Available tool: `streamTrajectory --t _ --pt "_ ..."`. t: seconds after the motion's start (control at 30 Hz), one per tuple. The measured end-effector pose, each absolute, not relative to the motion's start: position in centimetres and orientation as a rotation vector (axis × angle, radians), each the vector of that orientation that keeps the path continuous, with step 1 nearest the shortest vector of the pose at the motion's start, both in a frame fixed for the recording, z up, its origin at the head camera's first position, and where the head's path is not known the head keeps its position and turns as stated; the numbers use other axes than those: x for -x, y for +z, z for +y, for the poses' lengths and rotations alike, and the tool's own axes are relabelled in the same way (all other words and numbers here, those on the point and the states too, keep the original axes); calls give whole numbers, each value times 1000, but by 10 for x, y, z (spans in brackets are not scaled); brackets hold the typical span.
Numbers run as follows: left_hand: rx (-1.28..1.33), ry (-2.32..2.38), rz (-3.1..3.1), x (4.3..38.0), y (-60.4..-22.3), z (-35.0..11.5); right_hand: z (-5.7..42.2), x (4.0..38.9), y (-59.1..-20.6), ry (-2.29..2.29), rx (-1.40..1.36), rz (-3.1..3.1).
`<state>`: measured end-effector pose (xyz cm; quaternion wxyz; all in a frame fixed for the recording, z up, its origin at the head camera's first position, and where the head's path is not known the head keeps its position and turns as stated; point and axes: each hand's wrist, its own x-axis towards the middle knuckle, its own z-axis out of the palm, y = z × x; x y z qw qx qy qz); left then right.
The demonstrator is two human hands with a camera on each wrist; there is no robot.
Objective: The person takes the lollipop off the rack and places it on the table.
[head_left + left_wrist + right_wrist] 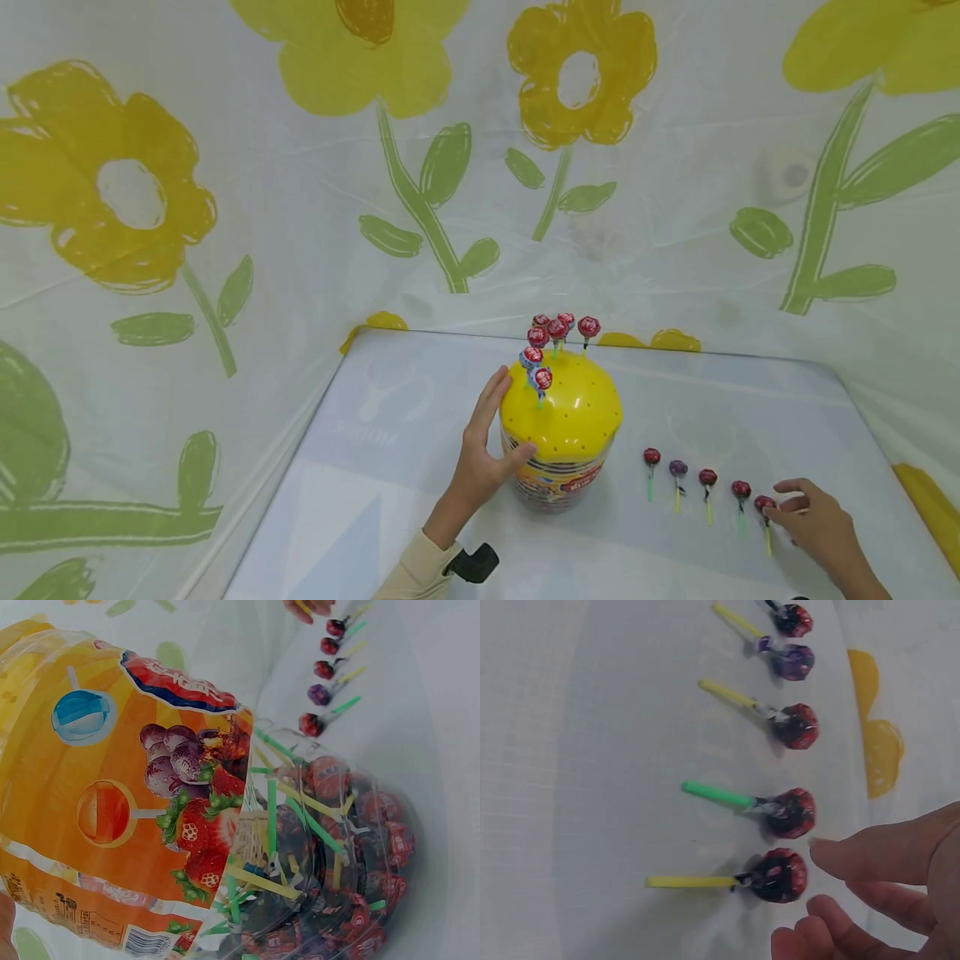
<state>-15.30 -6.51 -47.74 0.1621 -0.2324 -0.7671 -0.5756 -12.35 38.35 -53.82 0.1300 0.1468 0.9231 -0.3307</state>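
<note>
My left hand [483, 454] holds the near left side of a clear plastic lollipop jar [557, 483], thumb at the front edge of its yellow domed lid [570, 417] and fingers along the left side. Several wrapped lollipops [588, 327] stand upright in the lid's small holes, at the back and left. Through the jar's wall more lollipops [330, 780] show, with green and yellow sticks. My right hand [821, 525] is over the right end of a row of lollipops. Its thumb and fingers are apart, close beside the head of a red lollipop with a yellow stick [780, 876].
The row on the white table [360, 500] also has a purple lollipop [678, 469] and red ones such as the leftmost lollipop [651, 457]. A white sheet with painted flowers [300, 208] hangs behind and to the sides of the table.
</note>
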Motion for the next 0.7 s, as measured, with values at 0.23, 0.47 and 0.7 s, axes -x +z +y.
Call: streamTrajectory --t 0.23,0.47,0.7 --pt "655 -1652 -2184 151 -476 -66 364 133 -500 -1029 -260 2784" --pt "660 -1652 -2179 152 -475 -66 328 144 -472 -1228 -46 2874" --pt "668 -1641 -2178 153 -477 -66 290 159 -447 -1382 132 2913"
